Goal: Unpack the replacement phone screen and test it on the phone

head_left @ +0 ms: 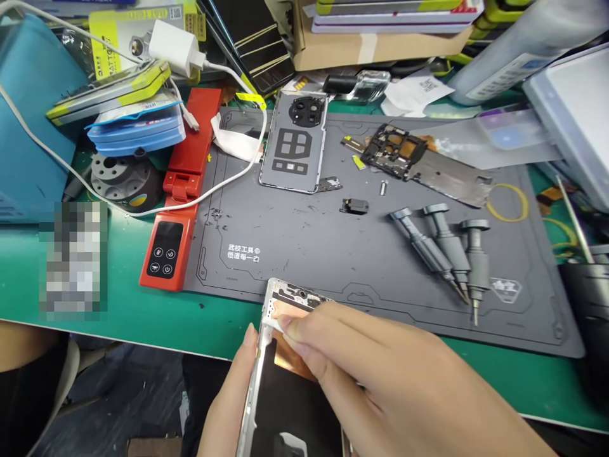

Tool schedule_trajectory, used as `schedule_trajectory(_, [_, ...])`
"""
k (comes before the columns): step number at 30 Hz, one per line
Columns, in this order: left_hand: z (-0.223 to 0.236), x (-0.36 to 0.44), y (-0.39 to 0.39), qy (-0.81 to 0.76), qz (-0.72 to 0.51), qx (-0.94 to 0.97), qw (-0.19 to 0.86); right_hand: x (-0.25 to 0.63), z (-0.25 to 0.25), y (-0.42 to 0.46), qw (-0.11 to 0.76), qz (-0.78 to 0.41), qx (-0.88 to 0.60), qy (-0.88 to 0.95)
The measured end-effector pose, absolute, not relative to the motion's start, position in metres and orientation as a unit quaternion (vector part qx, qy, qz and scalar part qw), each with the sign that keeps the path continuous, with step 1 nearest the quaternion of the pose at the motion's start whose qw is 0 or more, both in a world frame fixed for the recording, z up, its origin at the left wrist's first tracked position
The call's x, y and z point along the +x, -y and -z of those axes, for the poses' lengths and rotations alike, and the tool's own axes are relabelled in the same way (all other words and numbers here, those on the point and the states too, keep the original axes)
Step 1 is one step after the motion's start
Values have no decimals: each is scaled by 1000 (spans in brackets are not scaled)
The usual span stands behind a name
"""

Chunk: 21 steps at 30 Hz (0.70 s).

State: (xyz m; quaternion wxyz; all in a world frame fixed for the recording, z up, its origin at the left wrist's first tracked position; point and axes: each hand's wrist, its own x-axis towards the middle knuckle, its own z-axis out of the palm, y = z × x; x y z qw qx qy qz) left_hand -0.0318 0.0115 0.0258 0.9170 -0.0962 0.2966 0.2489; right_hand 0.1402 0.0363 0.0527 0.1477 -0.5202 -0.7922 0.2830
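Observation:
At the bottom centre I hold an opened phone frame [285, 393] with a silver rim, copper foil and dark inside. My left hand [228, 406] grips its left edge from below, thumb up along the rim. My right hand [399, 387] lies over the frame, fingers pressed together and pinching a small white piece [278, 322] near the frame's top. A detached phone back cover [294, 143] with a camera ring lies on the grey work mat [304, 241]. A motherboard [392, 146] rests to its right.
Three grey screwdrivers [447, 254] lie on the mat's right side. A red device with buttons [178, 197] sits along the mat's left edge, beside a white charger and cable [176, 47]. Boxes, blue cases and clutter line the back. A small black part [354, 205] lies mid-mat.

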Motion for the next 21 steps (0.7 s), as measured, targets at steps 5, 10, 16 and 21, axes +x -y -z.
schedule_trajectory(5, [-29,-29,-12,-297,-246,-87,918,142,-51,-36,163,-276,-514,796])
schedule_trajectory(10, [-28,-31,-12,-290,-234,-70,925,141,-59,-33,163,-334,-488,790])
schedule_trajectory(16, [-16,-22,2,-261,-181,-51,947,140,-59,-37,138,-325,-561,749])
schedule_trajectory(21, [-9,-16,12,-264,-145,-45,952,140,-58,-41,129,-312,-578,743])
